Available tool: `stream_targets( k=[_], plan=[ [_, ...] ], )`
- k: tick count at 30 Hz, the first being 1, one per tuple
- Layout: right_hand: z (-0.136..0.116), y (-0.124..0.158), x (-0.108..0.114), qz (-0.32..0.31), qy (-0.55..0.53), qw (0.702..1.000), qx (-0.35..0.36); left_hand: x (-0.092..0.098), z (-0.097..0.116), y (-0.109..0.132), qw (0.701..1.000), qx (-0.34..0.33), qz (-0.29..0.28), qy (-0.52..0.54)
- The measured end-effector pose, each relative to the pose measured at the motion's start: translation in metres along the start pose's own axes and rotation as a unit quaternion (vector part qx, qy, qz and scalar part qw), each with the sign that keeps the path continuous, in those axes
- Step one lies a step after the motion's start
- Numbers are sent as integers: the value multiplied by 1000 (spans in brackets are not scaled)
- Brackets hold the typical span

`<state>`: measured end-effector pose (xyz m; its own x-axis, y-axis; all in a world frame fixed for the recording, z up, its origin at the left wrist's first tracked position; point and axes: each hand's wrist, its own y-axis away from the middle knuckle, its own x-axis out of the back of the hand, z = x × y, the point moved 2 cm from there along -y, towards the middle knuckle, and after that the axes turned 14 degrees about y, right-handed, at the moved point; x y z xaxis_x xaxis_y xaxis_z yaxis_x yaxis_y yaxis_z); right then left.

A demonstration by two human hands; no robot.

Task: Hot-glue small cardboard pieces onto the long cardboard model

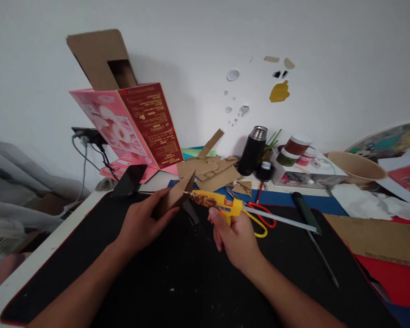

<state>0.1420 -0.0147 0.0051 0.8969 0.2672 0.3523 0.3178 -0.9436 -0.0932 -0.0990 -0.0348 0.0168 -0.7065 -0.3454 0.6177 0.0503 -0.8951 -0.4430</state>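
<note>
My left hand (pixel 143 218) grips a small folded piece of cardboard (pixel 173 196), thumb on the near side and fingers behind. In my right hand (pixel 237 237) is a yellow hot glue gun (pixel 212 202), held by its handle, with brown stains on its barrel. A long translucent glue stick (pixel 280 217) juts out of its back end. The gun's nozzle meets or nearly meets the edge of the cardboard piece; which one I cannot tell. Behind the gun lie scissors with red and yellow handles (pixel 259 223), partly hidden by it and my hand.
A black mat (pixel 177 291) covers the table. Cardboard scraps (pixel 212 173) pile up behind my hands. A phone (pixel 129 181) and a pink box (pixel 123 127) stand left; a black thermos (pixel 253 152), paint jars (pixel 295 148) and a green-handled pointed tool (pixel 314 241) are right.
</note>
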Motion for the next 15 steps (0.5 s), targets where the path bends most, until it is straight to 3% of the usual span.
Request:
stream_targets(
  k=[15],
  plan=[
    [0,0,1,5,7,1000,-5,-2,-5,2,992,-96,34,-76]
  ],
)
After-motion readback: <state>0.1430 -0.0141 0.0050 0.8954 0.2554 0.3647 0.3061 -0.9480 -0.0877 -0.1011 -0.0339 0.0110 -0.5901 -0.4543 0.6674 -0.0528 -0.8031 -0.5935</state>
